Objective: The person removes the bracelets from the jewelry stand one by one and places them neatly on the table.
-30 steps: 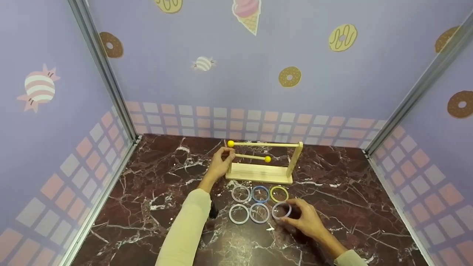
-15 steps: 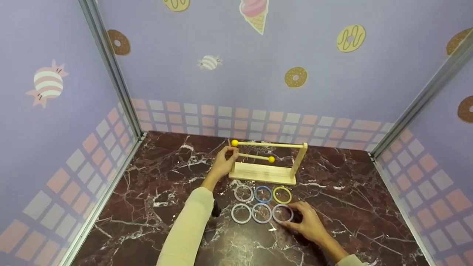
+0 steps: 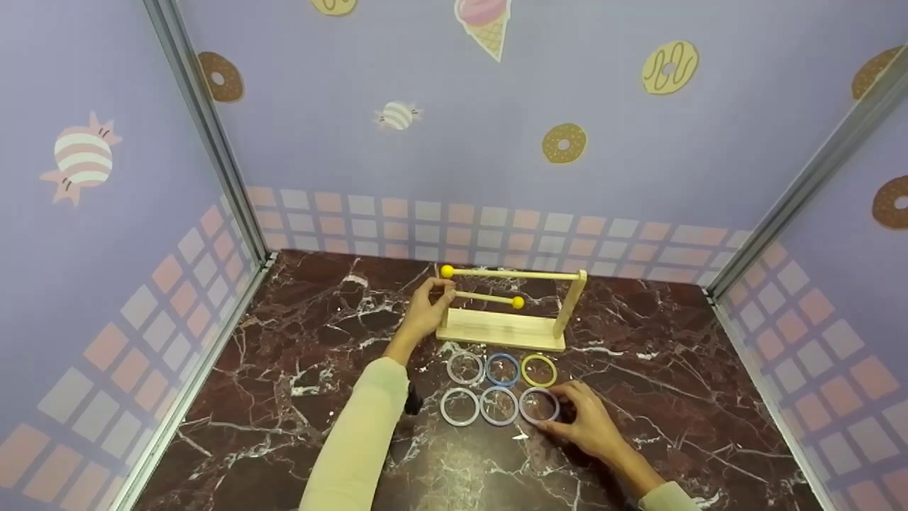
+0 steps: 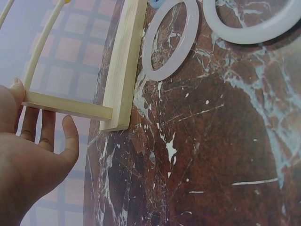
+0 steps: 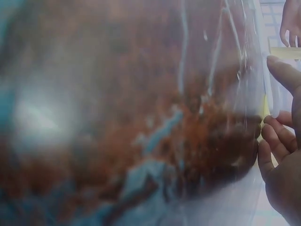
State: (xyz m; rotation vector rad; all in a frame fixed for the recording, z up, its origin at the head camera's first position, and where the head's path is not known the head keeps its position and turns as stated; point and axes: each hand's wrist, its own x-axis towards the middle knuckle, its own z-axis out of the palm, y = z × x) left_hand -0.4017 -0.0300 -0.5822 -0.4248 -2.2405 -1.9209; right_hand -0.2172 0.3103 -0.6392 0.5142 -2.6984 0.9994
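Observation:
My left hand [image 3: 424, 314] pinches the short left upright [image 4: 70, 105] of a pale wooden rack [image 3: 500, 330], thumb and fingers on either side near its top. Two pegs with yellow ball ends run sideways above the rack's base, one high and one low. In front of the rack, my right hand [image 3: 590, 420] holds a pale purple ring [image 3: 523, 414] by its right edge, between thumb and fingers; the ring lies about flat on the table. In the right wrist view the right hand [image 5: 284, 155] shows only at the edge.
Beside the held ring lie a lavender ring [image 3: 484, 414] and a white ring [image 3: 444, 415]. A yellow ring [image 3: 526, 378], a blue ring [image 3: 489, 377] and a pinkish ring [image 3: 450, 376] form the row behind. Patterned walls enclose the dark marbled table [image 3: 284, 440].
The purple ring, slightly tilted at first, has come down flat beside the lavender ring with my right hand still at its edge. My left hand stays on the upright. The head view shifted slightly.

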